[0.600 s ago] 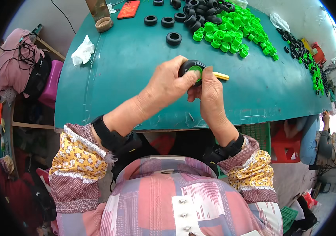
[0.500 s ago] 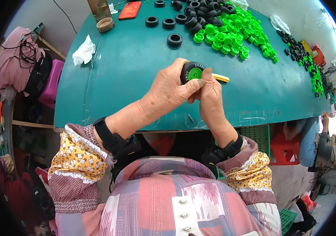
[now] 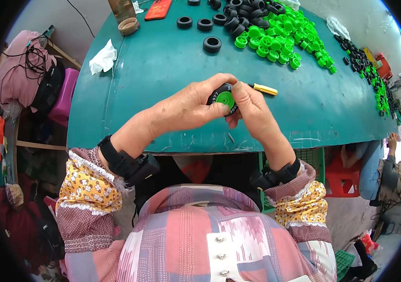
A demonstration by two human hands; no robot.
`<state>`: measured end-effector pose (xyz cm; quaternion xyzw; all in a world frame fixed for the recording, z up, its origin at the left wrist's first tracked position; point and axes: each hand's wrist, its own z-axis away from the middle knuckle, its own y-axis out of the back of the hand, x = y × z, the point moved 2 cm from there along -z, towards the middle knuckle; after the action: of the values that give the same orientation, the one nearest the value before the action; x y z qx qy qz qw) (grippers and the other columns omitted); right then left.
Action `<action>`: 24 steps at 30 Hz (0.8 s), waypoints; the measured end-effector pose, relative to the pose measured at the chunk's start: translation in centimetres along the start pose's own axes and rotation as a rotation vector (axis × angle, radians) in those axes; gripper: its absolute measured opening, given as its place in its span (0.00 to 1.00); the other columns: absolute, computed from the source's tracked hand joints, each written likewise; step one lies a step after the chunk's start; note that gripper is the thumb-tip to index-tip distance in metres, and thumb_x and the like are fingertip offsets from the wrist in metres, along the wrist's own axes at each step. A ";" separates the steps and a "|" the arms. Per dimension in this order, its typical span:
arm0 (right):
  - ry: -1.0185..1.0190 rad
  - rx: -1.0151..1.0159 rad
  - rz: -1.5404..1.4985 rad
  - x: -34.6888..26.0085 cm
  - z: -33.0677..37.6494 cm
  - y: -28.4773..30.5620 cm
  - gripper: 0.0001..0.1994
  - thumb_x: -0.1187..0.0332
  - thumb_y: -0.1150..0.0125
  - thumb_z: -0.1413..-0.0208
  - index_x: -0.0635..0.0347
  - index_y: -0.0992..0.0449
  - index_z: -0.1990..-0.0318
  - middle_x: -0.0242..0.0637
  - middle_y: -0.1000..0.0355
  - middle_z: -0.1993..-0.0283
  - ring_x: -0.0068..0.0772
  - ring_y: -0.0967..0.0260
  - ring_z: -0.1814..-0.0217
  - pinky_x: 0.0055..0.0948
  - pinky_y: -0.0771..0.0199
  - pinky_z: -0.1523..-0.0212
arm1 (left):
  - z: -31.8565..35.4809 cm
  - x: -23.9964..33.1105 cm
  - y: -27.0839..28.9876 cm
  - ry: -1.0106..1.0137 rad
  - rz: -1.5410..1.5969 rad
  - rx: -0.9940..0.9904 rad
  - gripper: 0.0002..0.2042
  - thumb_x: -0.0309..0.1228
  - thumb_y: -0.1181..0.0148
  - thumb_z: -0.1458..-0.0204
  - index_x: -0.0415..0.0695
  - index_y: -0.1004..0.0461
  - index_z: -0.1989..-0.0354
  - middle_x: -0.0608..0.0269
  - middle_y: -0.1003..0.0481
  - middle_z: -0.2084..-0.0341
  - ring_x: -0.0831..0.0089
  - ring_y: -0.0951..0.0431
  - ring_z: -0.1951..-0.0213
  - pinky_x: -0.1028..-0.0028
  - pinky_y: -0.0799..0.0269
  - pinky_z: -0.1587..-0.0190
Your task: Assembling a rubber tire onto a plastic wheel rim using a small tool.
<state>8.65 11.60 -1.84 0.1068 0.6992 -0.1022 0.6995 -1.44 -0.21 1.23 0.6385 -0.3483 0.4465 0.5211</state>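
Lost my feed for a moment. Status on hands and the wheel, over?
Left hand and right hand both grip one black toy wheel with green hub. Yellow-handled tool beside right hand. Loose black tyres and green hubs lie farther back, not obstructing.

Pink, red and grey plaid shirt with silver snap buttons (image 3: 218, 256) down a white placket. Yellow floral sleeve covers (image 3: 85, 190) with maroon dotted cuffs and white lace trim on both forearms, plus chunky black wristbands (image 3: 124, 163) at each wrist.
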 end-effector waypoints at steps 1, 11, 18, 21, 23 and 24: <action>0.012 -0.005 0.009 -0.1 -0.2 0.2 0.21 0.50 0.61 0.39 0.61 0.31 0.64 0.29 0.34 0.76 0.14 0.38 0.81 0.14 0.38 0.83 | 0.0 0.1 0.0 0.005 0.016 -0.001 0.26 0.35 0.44 0.50 0.42 0.45 0.43 0.66 0.31 0.74 0.83 0.34 0.80 0.82 0.36 0.80; 0.004 -0.003 -0.042 0.1 0.2 0.2 0.22 0.50 0.61 0.39 0.61 0.31 0.65 0.29 0.34 0.78 0.14 0.39 0.82 0.13 0.40 0.85 | 0.2 -0.3 -0.4 -0.024 0.049 -0.030 0.29 0.39 0.46 0.49 0.42 0.48 0.41 0.66 0.31 0.73 0.83 0.34 0.79 0.82 0.36 0.79; -0.074 -0.016 -0.314 0.5 0.4 -0.2 0.22 0.49 0.60 0.40 0.60 0.30 0.66 0.28 0.34 0.79 0.13 0.41 0.84 0.13 0.43 0.87 | 0.0 0.0 -0.1 0.022 0.032 -0.066 0.29 0.39 0.46 0.48 0.40 0.49 0.41 0.66 0.31 0.75 0.81 0.32 0.78 0.81 0.35 0.78; -0.032 0.004 -0.220 0.6 0.2 0.2 0.23 0.47 0.59 0.41 0.59 0.30 0.68 0.27 0.35 0.80 0.12 0.42 0.85 0.13 0.45 0.88 | -0.2 -0.5 -0.4 0.058 0.118 -0.044 0.28 0.39 0.47 0.47 0.39 0.47 0.42 0.66 0.31 0.76 0.80 0.30 0.76 0.81 0.34 0.77; 0.028 0.026 -0.076 0.6 -0.3 0.5 0.23 0.47 0.58 0.41 0.59 0.30 0.69 0.27 0.35 0.80 0.12 0.43 0.85 0.14 0.46 0.88 | -0.3 -1.7 -0.8 0.026 0.205 0.029 0.26 0.39 0.47 0.46 0.38 0.43 0.43 0.65 0.30 0.75 0.80 0.29 0.75 0.81 0.33 0.76; 0.019 -0.004 -0.004 0.4 -0.4 1.0 0.23 0.47 0.58 0.41 0.59 0.30 0.70 0.26 0.36 0.81 0.12 0.43 0.85 0.14 0.46 0.88 | -0.3 -2.0 -0.7 0.037 0.232 0.054 0.24 0.39 0.48 0.46 0.38 0.41 0.45 0.65 0.29 0.74 0.80 0.29 0.74 0.81 0.32 0.75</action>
<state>8.57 12.65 -2.23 0.1048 0.7064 -0.1013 0.6927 -1.55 0.20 -0.83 0.5992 -0.3981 0.5249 0.4548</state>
